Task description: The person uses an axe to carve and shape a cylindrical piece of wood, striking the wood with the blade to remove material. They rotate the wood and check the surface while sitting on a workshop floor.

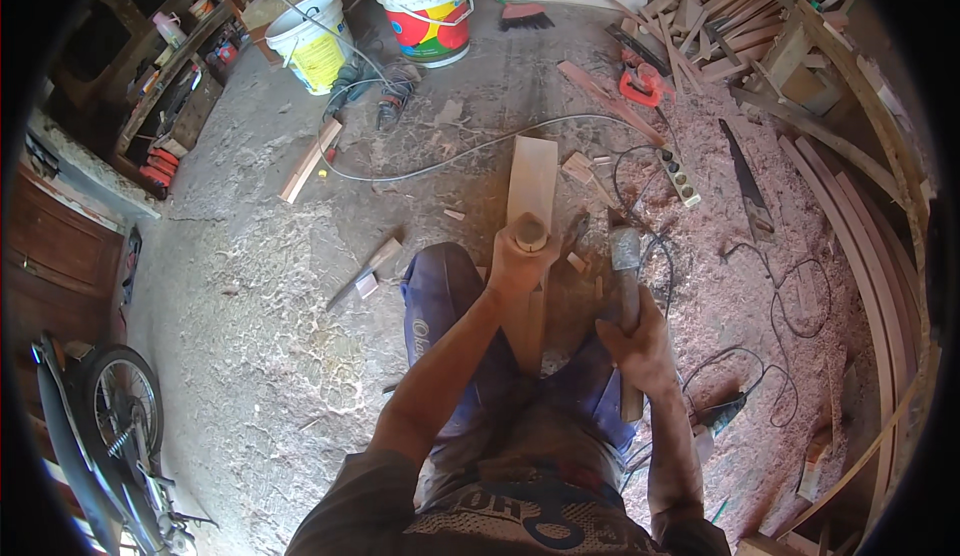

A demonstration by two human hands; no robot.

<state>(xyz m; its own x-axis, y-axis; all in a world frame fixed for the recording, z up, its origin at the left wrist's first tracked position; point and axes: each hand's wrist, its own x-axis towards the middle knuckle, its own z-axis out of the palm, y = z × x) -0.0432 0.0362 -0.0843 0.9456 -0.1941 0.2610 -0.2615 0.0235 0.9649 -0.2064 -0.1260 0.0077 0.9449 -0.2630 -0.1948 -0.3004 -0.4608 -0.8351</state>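
Observation:
My left hand (522, 264) is closed around the round wooden handle of a chisel (530, 232), held upright over a pale wooden board (533, 178). The handle's butt end faces up; its blade is hidden below my fist. The board runs away from me, its near end between my knees. To the right, my right hand (645, 351) grips the wooden shaft of a hammer (630, 301). Its grey metal head (625, 249) points away from me, apart from the chisel. Small wood offcuts (576, 262) lie between the board and the hammer.
Two buckets (425, 26) stand at the far side, near a brush (525, 18). A power strip (680, 178), cables, a handsaw (748, 181) and a red power tool (643, 84) lie on the shavings-covered right floor. Scrap wood fills the far right; a motorcycle (105, 436) stands left.

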